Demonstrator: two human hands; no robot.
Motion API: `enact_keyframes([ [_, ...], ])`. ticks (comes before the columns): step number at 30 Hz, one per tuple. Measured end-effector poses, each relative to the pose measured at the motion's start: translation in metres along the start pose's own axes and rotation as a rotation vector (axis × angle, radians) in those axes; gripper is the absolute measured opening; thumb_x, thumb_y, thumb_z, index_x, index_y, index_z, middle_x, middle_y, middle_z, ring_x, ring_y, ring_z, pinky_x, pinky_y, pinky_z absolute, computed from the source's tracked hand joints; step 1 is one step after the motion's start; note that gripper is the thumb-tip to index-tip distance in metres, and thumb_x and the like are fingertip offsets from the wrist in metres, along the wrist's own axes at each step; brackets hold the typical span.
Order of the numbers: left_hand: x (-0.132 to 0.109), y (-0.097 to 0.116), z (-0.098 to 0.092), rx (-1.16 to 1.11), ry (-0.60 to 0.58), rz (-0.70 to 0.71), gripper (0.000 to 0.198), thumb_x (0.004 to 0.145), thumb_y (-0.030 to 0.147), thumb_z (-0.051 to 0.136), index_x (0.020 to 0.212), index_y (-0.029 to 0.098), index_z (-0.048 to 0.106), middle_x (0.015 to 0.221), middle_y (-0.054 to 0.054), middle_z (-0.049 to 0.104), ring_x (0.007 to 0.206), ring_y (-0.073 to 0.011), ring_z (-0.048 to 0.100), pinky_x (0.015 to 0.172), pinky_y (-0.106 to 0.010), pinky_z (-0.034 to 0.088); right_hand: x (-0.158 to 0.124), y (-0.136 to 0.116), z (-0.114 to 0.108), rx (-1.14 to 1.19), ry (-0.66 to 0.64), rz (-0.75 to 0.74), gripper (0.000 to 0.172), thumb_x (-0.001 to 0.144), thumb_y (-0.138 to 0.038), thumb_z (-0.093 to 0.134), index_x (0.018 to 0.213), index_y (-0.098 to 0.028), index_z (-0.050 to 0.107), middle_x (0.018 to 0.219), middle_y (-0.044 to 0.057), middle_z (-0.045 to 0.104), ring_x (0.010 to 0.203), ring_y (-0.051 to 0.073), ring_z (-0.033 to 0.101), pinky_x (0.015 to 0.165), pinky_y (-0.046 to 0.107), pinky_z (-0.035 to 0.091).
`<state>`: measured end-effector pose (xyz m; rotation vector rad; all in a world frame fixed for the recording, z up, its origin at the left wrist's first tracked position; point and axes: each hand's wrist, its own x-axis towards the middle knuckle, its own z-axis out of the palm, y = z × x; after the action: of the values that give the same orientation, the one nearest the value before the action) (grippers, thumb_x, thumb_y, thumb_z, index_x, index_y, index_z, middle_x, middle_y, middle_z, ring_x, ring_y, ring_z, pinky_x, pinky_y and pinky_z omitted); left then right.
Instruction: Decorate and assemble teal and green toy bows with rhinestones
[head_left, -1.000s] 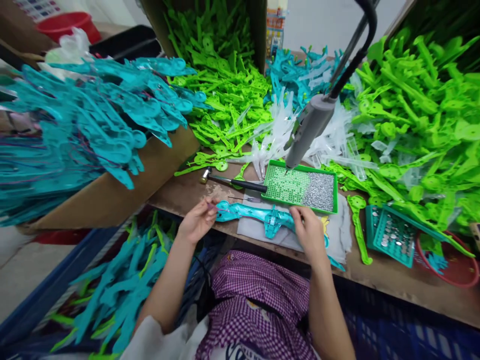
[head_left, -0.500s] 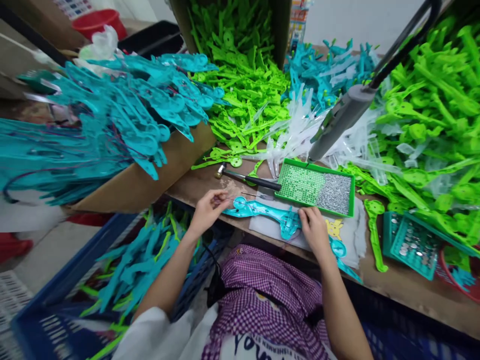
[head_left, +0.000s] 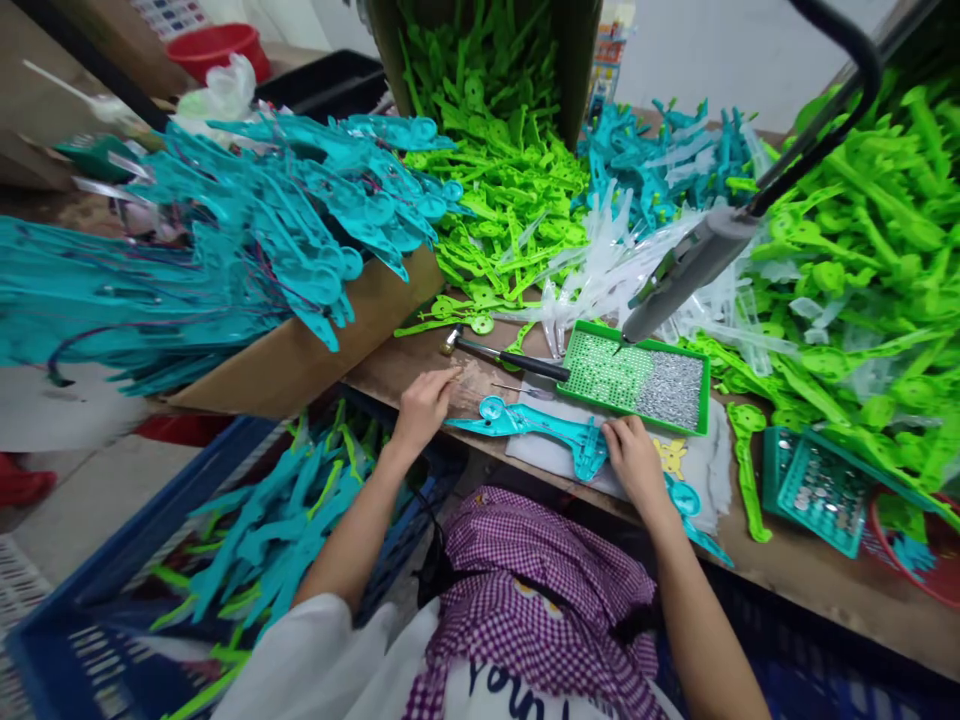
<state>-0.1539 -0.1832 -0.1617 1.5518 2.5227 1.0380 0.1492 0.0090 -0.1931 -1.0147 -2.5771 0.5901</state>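
Observation:
A long blue plastic part [head_left: 551, 425] lies across a pale cloth [head_left: 525, 452] at the table's front edge. My right hand [head_left: 631, 455] has its fingers closed on the right end of this part. Off the part's left end, over the wooden table, my left hand [head_left: 425, 405] is pinched, and whatever is between its fingertips is too small to make out. Behind the part lie a thin metal tool [head_left: 517, 388] and a hammer [head_left: 514, 357] with a black handle. A second blue part [head_left: 684, 497] sits beneath my right wrist.
A green tray [head_left: 707, 400] of small metal pieces stands behind the cloth, under a grey hanging tool [head_left: 686, 265]. Heaps of green parts [head_left: 862, 230] and blue parts [head_left: 270, 220] surround the work spot. Teal trays [head_left: 821, 490] are at right, a blue crate [head_left: 120, 600] lower left.
My left hand has moved up and away from the blue part's left end, still pinched. My right hand stays at the part's right end. The whole view has shifted slightly.

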Motion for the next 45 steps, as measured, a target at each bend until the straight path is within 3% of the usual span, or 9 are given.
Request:
enact_keyframes([
  [9,-0.013,-0.036,-0.048,0.002,-0.321,0.080,0.035,0.091,0.032,0.051,0.121,0.026,0.065,0.092,-0.008,0.070,0.086,-0.0227,0.060,0.083,-0.032,0.043,0.001,0.001,0.005,-0.020,-0.011,0.002,0.042,0.098,-0.042,0.031,0.092,-0.017,0.065,0.091,0.009,0.056,0.082,0.020,0.055,0.075,0.033,0.043],
  [15,-0.023,-0.033,-0.031,-0.141,-0.362,-0.023,0.033,0.089,0.040,0.054,0.115,0.026,0.070,0.093,-0.006,0.071,0.082,-0.0202,0.064,0.078,-0.028,0.044,0.000,-0.005,-0.010,0.182,0.110,0.029,0.044,0.097,-0.044,0.033,0.113,-0.016,0.063,0.103,0.011,0.059,0.097,0.022,0.057,0.087,0.036,0.046],
  [19,-0.024,-0.023,-0.011,-0.188,-0.294,-0.132,0.039,0.089,0.046,0.053,0.115,0.022,0.070,0.101,-0.007,0.072,0.088,-0.0214,0.064,0.081,-0.029,0.045,-0.049,-0.024,-0.025,0.276,0.368,0.114,0.033,0.095,-0.042,0.042,0.103,-0.018,0.064,0.098,0.010,0.062,0.094,0.021,0.058,0.087,0.037,0.046],
  [22,-0.024,-0.018,0.002,-0.254,-0.269,-0.202,0.044,0.088,0.048,0.053,0.116,0.018,0.069,0.102,-0.008,0.072,0.089,-0.0209,0.064,0.083,-0.029,0.046,-0.103,-0.041,-0.008,0.418,0.079,0.203,0.027,0.093,-0.040,0.046,0.088,-0.020,0.063,0.077,0.004,0.064,0.071,0.017,0.059,0.070,0.031,0.047],
  [26,-0.024,-0.016,0.008,-0.351,-0.228,-0.261,0.048,0.086,0.050,0.055,0.116,0.016,0.069,0.101,-0.008,0.071,0.091,-0.0202,0.062,0.086,-0.030,0.046,-0.144,-0.047,0.042,0.633,-0.303,0.466,0.040,0.085,-0.052,0.052,0.104,-0.019,0.062,0.070,0.001,0.065,0.058,0.017,0.060,0.059,0.029,0.045],
  [29,-0.023,-0.017,0.005,-0.401,-0.263,-0.253,0.046,0.084,0.051,0.058,0.113,0.018,0.071,0.105,-0.009,0.071,0.096,-0.0220,0.062,0.090,-0.033,0.046,-0.139,-0.039,0.070,0.766,-0.351,0.633,0.052,0.078,-0.065,0.052,0.091,-0.016,0.062,0.066,0.002,0.063,0.047,0.014,0.052,0.050,0.027,0.041],
  [34,-0.022,-0.019,0.002,-0.423,-0.284,-0.237,0.044,0.083,0.050,0.060,0.111,0.018,0.072,0.106,-0.010,0.070,0.099,-0.0231,0.062,0.091,-0.034,0.045,-0.110,-0.037,0.083,0.812,-0.499,0.601,0.051,0.073,-0.067,0.058,0.061,-0.017,0.057,0.040,-0.004,0.046,0.038,0.010,0.041,0.046,0.024,0.035],
  [38,-0.022,-0.019,0.001,-0.425,-0.268,-0.257,0.045,0.083,0.051,0.061,0.111,0.018,0.072,0.108,-0.011,0.069,0.101,-0.0236,0.061,0.092,-0.035,0.045,-0.106,-0.041,0.062,0.815,-0.551,0.555,0.050,0.081,-0.064,0.049,0.065,-0.018,0.058,0.045,-0.004,0.050,0.040,0.011,0.045,0.049,0.024,0.038],
  [45,-0.020,-0.020,-0.001,-0.429,-0.293,-0.300,0.049,0.081,0.055,0.061,0.111,0.017,0.071,0.111,-0.011,0.069,0.104,-0.0256,0.060,0.096,-0.037,0.044,-0.128,-0.017,-0.032,0.671,-0.381,0.553,0.047,0.089,-0.062,0.035,0.073,-0.023,0.055,0.052,-0.002,0.055,0.041,0.015,0.051,0.045,0.026,0.039],
])
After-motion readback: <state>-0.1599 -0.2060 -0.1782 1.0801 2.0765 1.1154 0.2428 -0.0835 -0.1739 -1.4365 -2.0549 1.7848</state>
